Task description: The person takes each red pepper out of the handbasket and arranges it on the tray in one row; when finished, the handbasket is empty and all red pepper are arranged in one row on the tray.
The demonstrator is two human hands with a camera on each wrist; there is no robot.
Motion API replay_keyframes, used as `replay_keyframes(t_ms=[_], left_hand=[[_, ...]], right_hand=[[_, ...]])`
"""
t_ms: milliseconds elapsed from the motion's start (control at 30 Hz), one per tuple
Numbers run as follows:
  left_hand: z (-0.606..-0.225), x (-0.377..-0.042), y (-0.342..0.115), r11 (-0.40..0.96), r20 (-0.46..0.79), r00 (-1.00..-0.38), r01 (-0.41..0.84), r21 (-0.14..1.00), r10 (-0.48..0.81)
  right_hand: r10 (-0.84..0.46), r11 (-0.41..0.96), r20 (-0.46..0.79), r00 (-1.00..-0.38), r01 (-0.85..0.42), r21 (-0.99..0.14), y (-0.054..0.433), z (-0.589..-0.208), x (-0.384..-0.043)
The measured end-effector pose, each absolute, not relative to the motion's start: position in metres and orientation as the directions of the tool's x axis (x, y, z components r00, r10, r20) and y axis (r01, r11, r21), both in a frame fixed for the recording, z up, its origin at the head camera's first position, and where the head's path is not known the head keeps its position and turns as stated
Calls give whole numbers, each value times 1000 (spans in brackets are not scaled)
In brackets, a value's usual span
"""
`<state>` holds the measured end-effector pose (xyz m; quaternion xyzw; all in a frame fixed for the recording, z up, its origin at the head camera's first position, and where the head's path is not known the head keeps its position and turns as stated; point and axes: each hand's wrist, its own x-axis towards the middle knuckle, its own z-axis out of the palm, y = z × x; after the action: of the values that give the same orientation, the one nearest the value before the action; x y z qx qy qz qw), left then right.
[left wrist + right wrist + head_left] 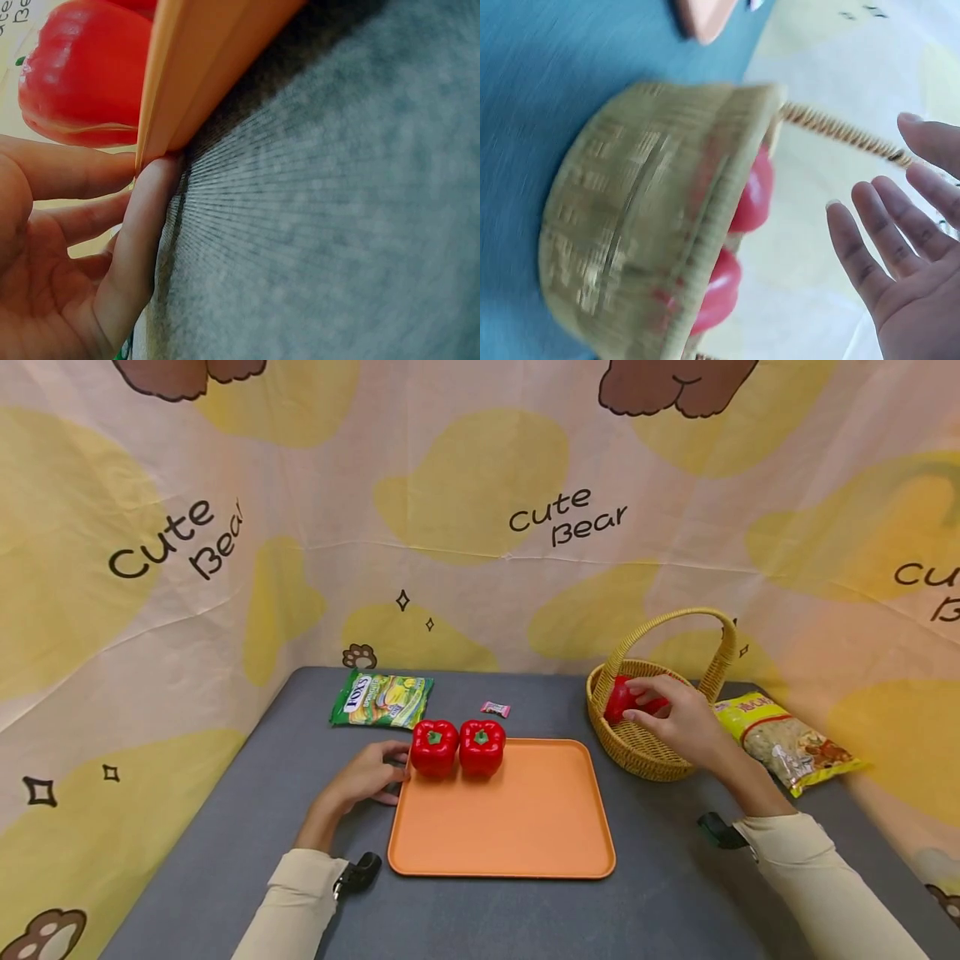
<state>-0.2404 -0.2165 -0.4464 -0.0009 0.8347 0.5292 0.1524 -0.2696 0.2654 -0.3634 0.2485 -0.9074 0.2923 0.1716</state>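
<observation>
My left hand (372,774) is at the left rim of an orange tray (517,827). In the left wrist view its thumb and fingertips pinch the edge of the tray. Two red bell peppers (434,749) stand side by side at the tray's back left. Over a yellow wicker basket (645,758) is my right hand (678,718), fingers spread loosely and holding nothing. Inside the basket lie two red bell peppers (756,195), partly hidden by its wall in the right wrist view and by my hand in the head view.
A green Fox's candy bag (384,700) lies behind the tray at the left. A small pink wrapped candy (496,709) is behind the tray's middle. To the basket's right is a yellow-and-clear food bag (791,739). A printed cloth (465,568) hangs around the grey table.
</observation>
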Motion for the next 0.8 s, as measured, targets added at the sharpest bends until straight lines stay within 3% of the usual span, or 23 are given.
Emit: replay_keyframes(t_ms=[200,467,800], left_hand=[[-448,-241,-217,447,-262,-954,-171,878,150],[-449,-241,-217,445,-266,-953,-179,878,142],[-449,-241,-217,436,-261,-954,-174,883,148]], right_hand=[[-323,749,402,-857,-491,-445,283,-358,-281],[-273,755,266,-925,-377,-537,306,-355,-299],[-254,740,119,-960,-272,-615,322,-354,-320]])
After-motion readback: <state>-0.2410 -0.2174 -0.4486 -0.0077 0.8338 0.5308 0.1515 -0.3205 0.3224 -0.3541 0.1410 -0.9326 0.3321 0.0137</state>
